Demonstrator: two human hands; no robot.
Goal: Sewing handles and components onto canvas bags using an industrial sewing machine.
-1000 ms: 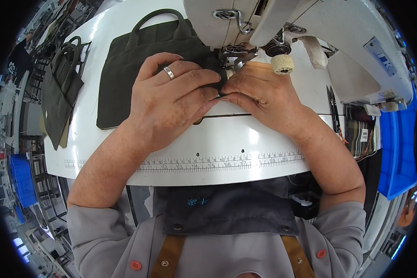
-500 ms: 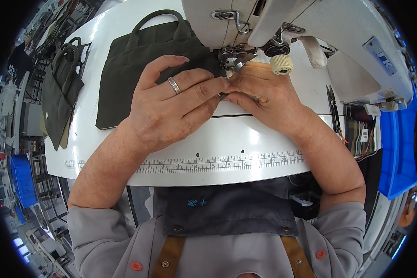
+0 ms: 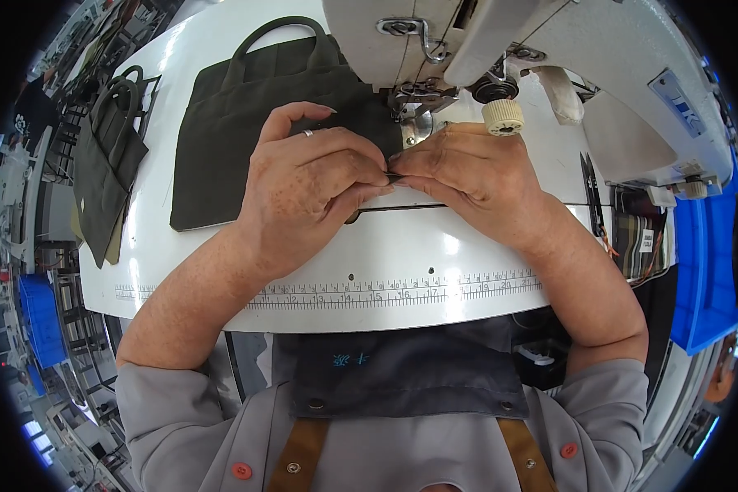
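Note:
A dark green fabric bag piece (image 3: 221, 156) with a loop handle lies on the white sewing table. Its near right corner runs under my fingers. My left hand (image 3: 299, 193) rests over it, thumb and fingers pinched on a small dark fabric edge and one finger raised. From the other side my right hand (image 3: 480, 176) pinches the same edge, its fingertips meeting the left ones. Just beyond them are the sewing machine's (image 3: 607, 49) presser foot area (image 3: 414, 94) and a shiny metal plate (image 3: 418, 125). My fingers hide most of the pinched edge.
Another dark bag piece with handles (image 3: 111, 156) hangs over the table's left edge. Black tweezers (image 3: 590, 193) lie right of my right hand, near striped fabric (image 3: 638, 234). A blue bin (image 3: 705, 262) stands at far right. A printed ruler (image 3: 402, 291) runs along the near edge.
Both hands have drawn slightly toward me, away from the presser foot. My left fingers now bend down into a pinch. The metal strip by the needle is no longer slanted over my right fingers.

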